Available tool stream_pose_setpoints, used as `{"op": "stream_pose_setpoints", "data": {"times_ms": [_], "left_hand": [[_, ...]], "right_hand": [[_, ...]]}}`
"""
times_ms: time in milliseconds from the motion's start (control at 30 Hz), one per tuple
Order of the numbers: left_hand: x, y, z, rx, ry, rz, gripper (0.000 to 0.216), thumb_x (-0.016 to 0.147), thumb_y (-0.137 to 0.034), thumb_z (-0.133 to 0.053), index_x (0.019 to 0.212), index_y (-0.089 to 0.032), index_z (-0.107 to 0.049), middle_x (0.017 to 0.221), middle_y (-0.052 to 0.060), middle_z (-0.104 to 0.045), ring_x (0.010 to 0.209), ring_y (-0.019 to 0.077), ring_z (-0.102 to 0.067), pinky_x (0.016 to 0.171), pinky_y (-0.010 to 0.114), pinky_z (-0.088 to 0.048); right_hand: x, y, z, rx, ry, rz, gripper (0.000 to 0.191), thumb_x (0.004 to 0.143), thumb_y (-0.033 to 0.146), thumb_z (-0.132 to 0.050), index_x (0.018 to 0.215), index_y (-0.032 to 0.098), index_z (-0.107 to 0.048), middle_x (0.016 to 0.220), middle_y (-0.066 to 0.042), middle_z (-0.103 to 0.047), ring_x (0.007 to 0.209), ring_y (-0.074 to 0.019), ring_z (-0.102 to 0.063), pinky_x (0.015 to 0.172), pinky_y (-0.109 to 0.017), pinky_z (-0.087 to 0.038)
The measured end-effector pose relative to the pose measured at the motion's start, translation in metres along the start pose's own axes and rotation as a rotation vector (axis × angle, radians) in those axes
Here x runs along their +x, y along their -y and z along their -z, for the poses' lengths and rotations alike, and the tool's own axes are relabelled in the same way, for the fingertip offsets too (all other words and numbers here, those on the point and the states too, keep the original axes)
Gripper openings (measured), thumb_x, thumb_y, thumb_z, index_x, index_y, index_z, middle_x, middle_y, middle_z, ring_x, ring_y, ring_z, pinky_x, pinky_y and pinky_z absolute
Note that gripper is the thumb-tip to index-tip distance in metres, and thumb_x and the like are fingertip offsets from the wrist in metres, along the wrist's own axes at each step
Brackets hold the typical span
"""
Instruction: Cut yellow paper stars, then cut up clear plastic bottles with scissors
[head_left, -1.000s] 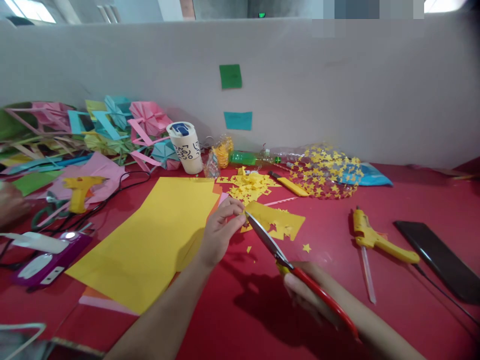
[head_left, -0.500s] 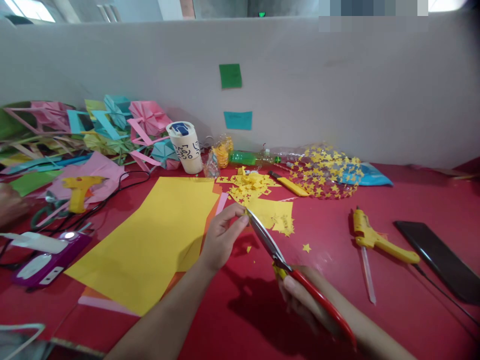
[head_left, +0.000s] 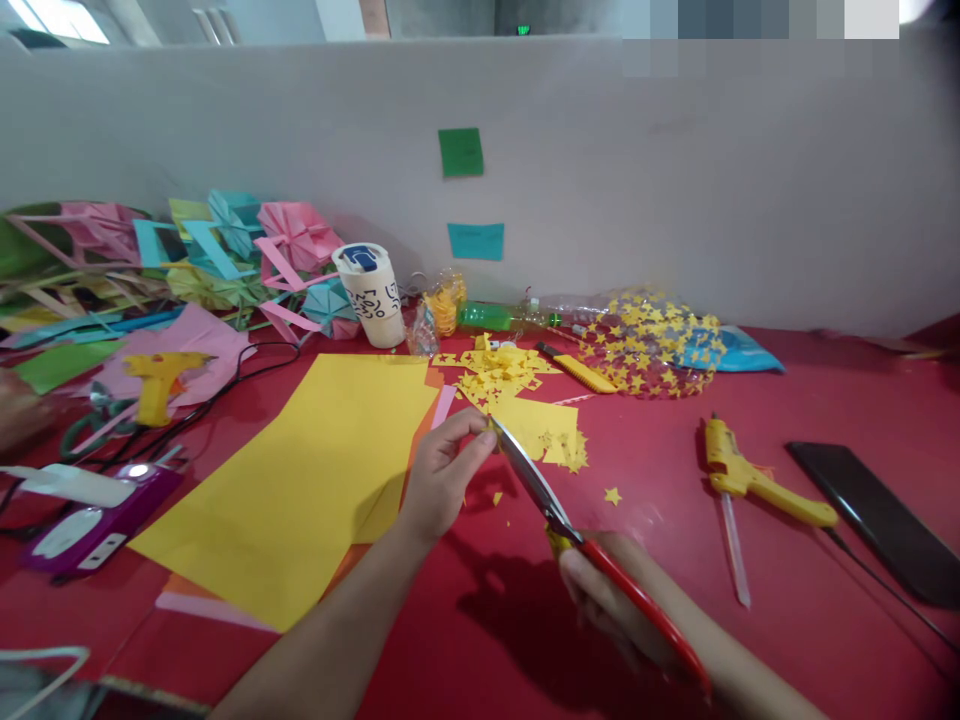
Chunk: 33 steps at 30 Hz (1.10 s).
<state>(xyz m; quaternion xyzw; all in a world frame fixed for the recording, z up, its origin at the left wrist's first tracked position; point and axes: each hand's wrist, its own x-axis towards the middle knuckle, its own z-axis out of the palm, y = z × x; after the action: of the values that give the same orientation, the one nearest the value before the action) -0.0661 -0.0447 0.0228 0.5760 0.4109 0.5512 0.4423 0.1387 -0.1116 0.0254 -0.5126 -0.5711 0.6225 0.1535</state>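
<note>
My right hand (head_left: 607, 590) is closed around the red-handled scissors (head_left: 551, 510), whose blades point up and to the left. My left hand (head_left: 446, 465) pinches a small piece of yellow paper (head_left: 491, 424) right at the blade tips; its shape is mostly hidden by the fingers. Beyond the blades lie a yellow paper sheet (head_left: 525, 425) and several small cut stars (head_left: 576, 452) at its right edge. A single yellow star (head_left: 613, 496) rests apart on the red table. Further back is a heap of yellow paper scraps (head_left: 499, 370).
Large yellow sheets (head_left: 300, 480) lie left of my left hand. On the right are a yellow glue gun (head_left: 739, 470) and a black phone (head_left: 877, 520). A utility knife (head_left: 585, 372), a star-covered clear bottle (head_left: 645, 345) and a cup (head_left: 371, 300) stand behind. Another person's hand (head_left: 22, 410) shows far left.
My hands and the scissors stay almost in place, at the same yellow piece. The small yellow sheet behind the blades looks slightly shifted. The other person's hand at far left moved slightly.
</note>
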Motion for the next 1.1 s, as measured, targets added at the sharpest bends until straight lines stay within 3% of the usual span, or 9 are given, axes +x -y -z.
{"op": "stream_pose_setpoints", "data": {"times_ms": [233, 433, 567, 700, 800, 933, 1100], "left_hand": [[0.0, 0.002, 0.001, -0.055, 0.014, -0.021, 0.022, 0.088, -0.025, -0.057, 0.067, -0.019, -0.054, 0.069, -0.001, -0.045, 0.07, 0.0137, -0.041, 0.069, 0.028, -0.034], [0.001, -0.001, 0.001, -0.137, 0.016, 0.019, 0.022, 0.085, -0.024, -0.059, 0.064, -0.019, -0.057, 0.067, -0.001, -0.049, 0.069, 0.0136, -0.044, 0.069, 0.028, -0.035], [0.001, -0.008, 0.0, -0.303, 0.016, 0.172, 0.021, 0.075, -0.023, -0.062, 0.056, -0.018, -0.053, 0.061, 0.0, -0.049, 0.064, 0.0125, -0.044, 0.065, 0.026, -0.037], [-0.001, -0.005, -0.007, -0.406, 0.204, 0.424, 0.023, 0.075, -0.034, -0.064, 0.062, -0.018, -0.054, 0.053, -0.003, -0.046, 0.052, 0.0105, -0.04, 0.054, 0.025, -0.033], [0.001, 0.003, -0.016, -0.213, 0.27, 0.526, 0.024, 0.077, -0.04, -0.065, 0.071, -0.019, -0.058, 0.055, -0.005, -0.045, 0.048, 0.009, -0.036, 0.051, 0.024, -0.029], [0.008, 0.01, -0.025, 0.295, 0.366, 0.342, 0.024, 0.082, -0.039, -0.058, 0.073, -0.017, -0.062, 0.066, -0.002, -0.055, 0.063, 0.0121, -0.047, 0.06, 0.025, -0.034], [0.019, 0.017, -0.035, 0.797, 0.502, 0.135, 0.026, 0.09, -0.036, -0.044, 0.075, -0.02, -0.058, 0.066, -0.001, -0.057, 0.064, 0.0157, -0.051, 0.058, 0.027, -0.029]], "right_hand": [[0.004, -0.005, 0.0, 0.019, -0.005, 0.0, 0.059, 0.08, 0.077, -0.049, 0.063, 0.022, -0.042, 0.049, 0.006, -0.044, 0.035, -0.0041, -0.034, 0.034, -0.017, -0.026], [0.005, -0.011, -0.001, 0.065, -0.026, -0.017, 0.059, 0.078, 0.079, -0.047, 0.065, 0.022, -0.042, 0.046, 0.007, -0.044, 0.03, -0.005, -0.036, 0.031, -0.018, -0.026], [0.006, -0.008, 0.005, 0.085, -0.15, 0.087, 0.057, 0.08, 0.077, -0.047, 0.067, 0.022, -0.045, 0.043, 0.008, -0.044, 0.031, -0.0072, -0.04, 0.034, -0.019, -0.029], [0.008, 0.0, 0.015, 0.032, -0.306, 0.127, 0.051, 0.076, 0.07, -0.06, 0.066, 0.023, -0.043, 0.039, 0.009, -0.043, 0.033, -0.0101, -0.044, 0.036, -0.021, -0.033], [0.012, 0.0, 0.02, 0.07, -0.355, 0.127, 0.049, 0.076, 0.068, -0.061, 0.066, 0.024, -0.044, 0.038, 0.009, -0.042, 0.032, -0.0104, -0.043, 0.037, -0.022, -0.035], [0.019, -0.009, 0.026, 0.145, -0.391, 0.165, 0.052, 0.077, 0.07, -0.06, 0.059, 0.025, -0.041, 0.034, 0.009, -0.04, 0.032, -0.0106, -0.043, 0.042, -0.024, -0.041], [0.023, -0.016, 0.031, 0.27, -0.411, 0.216, 0.052, 0.081, 0.066, -0.06, 0.055, 0.024, -0.04, 0.033, 0.01, -0.038, 0.029, -0.0091, -0.04, 0.053, -0.028, -0.05]]}}
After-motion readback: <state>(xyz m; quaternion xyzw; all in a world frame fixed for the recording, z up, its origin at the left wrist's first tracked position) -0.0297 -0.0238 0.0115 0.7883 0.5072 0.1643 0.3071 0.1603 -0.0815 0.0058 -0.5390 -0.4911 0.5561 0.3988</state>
